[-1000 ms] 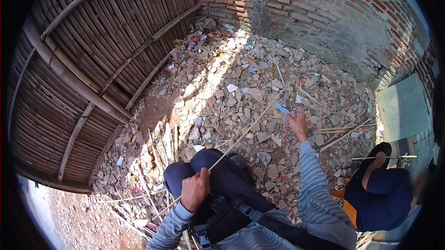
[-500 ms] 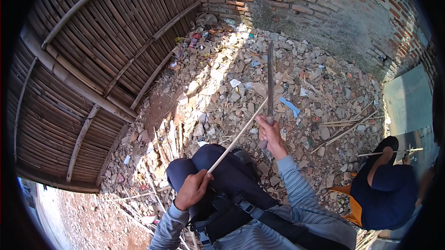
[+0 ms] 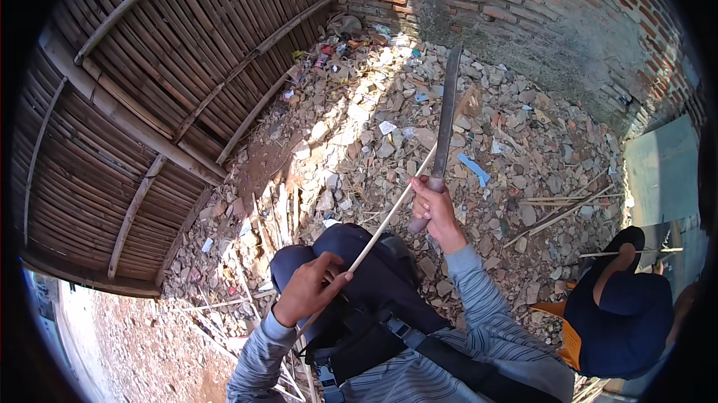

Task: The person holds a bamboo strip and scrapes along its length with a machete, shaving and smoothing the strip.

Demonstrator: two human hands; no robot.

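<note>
A machete (image 3: 449, 115) with a long dark blade points up and away from me, its handle closed in my right hand (image 3: 435, 208). My left hand (image 3: 313, 287) grips a thin, pale bamboo stick (image 3: 390, 216) over my lap. The stick runs slantwise from below that hand up to the machete, where its far end passes beside or behind the base of the blade. The right thumb and index finger are close to the stick; whether they touch it I cannot tell.
Rubble and litter (image 3: 359, 149) cover the ground before me. A bamboo wall (image 3: 142, 126) stands left, a brick wall (image 3: 523, 14) behind. At right sits another person (image 3: 621, 313) near a pale panel (image 3: 662, 171). Loose sticks (image 3: 565, 212) lie about.
My left hand has shifted slightly and turned on the stick, which now extends below it. The stick's far end has drawn back toward the blade's base, and the machete tilts more to the right.
</note>
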